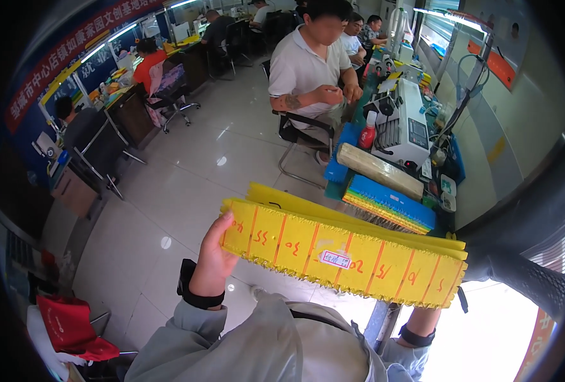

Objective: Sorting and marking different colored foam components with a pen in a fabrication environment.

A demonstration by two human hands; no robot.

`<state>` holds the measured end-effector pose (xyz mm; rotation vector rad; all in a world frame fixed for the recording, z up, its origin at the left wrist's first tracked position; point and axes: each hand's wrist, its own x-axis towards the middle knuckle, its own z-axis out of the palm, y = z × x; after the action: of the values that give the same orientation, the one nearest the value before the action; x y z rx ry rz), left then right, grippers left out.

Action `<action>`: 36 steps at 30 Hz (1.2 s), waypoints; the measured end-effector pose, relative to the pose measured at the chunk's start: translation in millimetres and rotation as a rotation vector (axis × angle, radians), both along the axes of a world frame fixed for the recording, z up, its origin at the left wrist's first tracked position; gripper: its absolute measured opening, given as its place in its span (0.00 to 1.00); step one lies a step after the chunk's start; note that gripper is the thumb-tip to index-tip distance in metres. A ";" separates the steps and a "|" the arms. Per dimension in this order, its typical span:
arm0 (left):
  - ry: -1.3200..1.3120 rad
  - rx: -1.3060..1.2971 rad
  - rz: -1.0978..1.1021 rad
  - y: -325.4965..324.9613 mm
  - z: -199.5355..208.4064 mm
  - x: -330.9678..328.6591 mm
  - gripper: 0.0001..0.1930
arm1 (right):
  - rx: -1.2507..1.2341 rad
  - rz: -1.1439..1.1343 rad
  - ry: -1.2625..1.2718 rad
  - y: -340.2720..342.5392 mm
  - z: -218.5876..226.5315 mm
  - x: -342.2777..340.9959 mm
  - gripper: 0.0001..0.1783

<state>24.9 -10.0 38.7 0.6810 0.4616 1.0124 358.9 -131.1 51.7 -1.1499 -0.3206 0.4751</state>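
While gripped at its end by the left hand (213,260): two stacked yellow racks (339,248), right hand hidden.

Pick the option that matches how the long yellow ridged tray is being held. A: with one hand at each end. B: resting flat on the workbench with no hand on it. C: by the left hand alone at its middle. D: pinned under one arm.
A: the left hand grips the left end of the yellow ridged tray, and the right forearm reaches up behind its right end, where the hand itself is hidden.

Right hand (430,312) hidden behind the yellow rack (343,251) (fingers unseen).
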 end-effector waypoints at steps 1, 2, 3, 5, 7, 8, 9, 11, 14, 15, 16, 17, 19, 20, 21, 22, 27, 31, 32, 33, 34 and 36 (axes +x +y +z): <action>-0.003 -0.002 -0.016 0.3 0.4 3.6 0.17 | 0.003 -0.014 0.002 8.6 7.8 5.6 0.16; 0.024 0.003 0.029 -1.8 -2.7 -5.7 0.18 | 0.002 0.026 0.025 25.2 -0.5 2.7 0.16; 0.033 0.009 0.034 -3.0 -1.6 -6.5 0.18 | 0.002 0.026 0.030 20.6 -3.1 3.1 0.16; 0.046 0.019 0.041 -5.4 0.1 -6.9 0.18 | 0.003 0.020 0.039 28.0 -1.7 -3.2 0.16; 0.046 0.036 0.030 -6.1 5.5 -1.6 0.18 | 0.011 -0.004 0.036 -13.9 -14.3 -13.2 0.16; 0.058 0.049 0.031 -7.2 6.6 -1.1 0.19 | 0.017 -0.006 0.040 -43.8 -30.0 -23.4 0.16; 0.069 0.062 0.032 -7.7 6.3 -0.7 0.19 | 0.022 -0.008 0.044 -69.0 -44.0 -32.0 0.16; 0.071 0.069 0.043 -8.4 2.8 -3.3 0.19 | 0.032 0.005 0.060 -74.0 -51.9 -33.4 0.16; 0.067 0.060 0.068 -8.4 2.2 0.8 0.18 | 0.047 0.008 0.075 -82.6 -58.5 -33.8 0.16; 0.068 0.046 0.096 -8.6 2.9 1.7 0.17 | 0.053 0.011 0.081 -82.7 -59.4 -32.3 0.16; 0.069 0.046 0.097 -8.3 2.8 0.9 0.17 | 0.058 0.014 0.087 -83.1 -60.5 -33.3 0.16; 0.063 0.051 0.083 -7.6 1.5 1.1 0.17 | 0.063 0.013 0.092 -83.1 -60.5 -32.2 0.16; 0.056 0.055 0.067 -7.2 1.5 2.6 0.17 | 0.072 0.012 0.101 -85.1 -61.9 -32.8 0.16; 0.050 0.057 0.062 -7.4 2.5 3.5 0.18 | 0.076 0.012 0.106 -88.5 -62.6 -32.3 0.16; 0.044 0.058 0.057 -8.0 3.3 4.2 0.18 | 0.081 0.012 0.111 -85.7 -61.9 -29.6 0.16; 0.047 0.058 0.057 -8.8 3.0 4.7 0.18 | 0.086 0.014 0.118 -72.9 -56.6 -21.4 0.16; 0.041 0.084 0.068 -9.6 1.4 6.8 0.18 | 0.107 0.016 0.146 -42.9 -45.6 -8.4 0.17; 0.047 0.125 0.062 -13.9 5.8 10.8 0.19 | 0.126 0.012 0.168 -6.0 -26.2 19.9 0.17; 0.058 0.116 0.099 -14.1 5.2 11.0 0.19 | 0.130 0.014 0.172 -5.6 -27.5 20.1 0.17; 0.065 0.103 0.142 -13.8 5.2 8.3 0.19 | 0.131 0.022 0.173 -61.8 -56.7 -0.3 0.17; 0.068 0.106 0.139 -15.5 7.1 8.9 0.19 | 0.139 0.021 0.181 -64.5 -59.1 0.7 0.17; 0.045 0.090 0.129 -15.2 10.3 9.4 0.20 | 0.225 -0.116 0.119 -60.2 -27.6 -1.0 0.18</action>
<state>34.3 -25.2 49.0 0.7628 0.5066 1.1461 357.9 -191.3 24.1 -0.9120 -0.1970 0.3925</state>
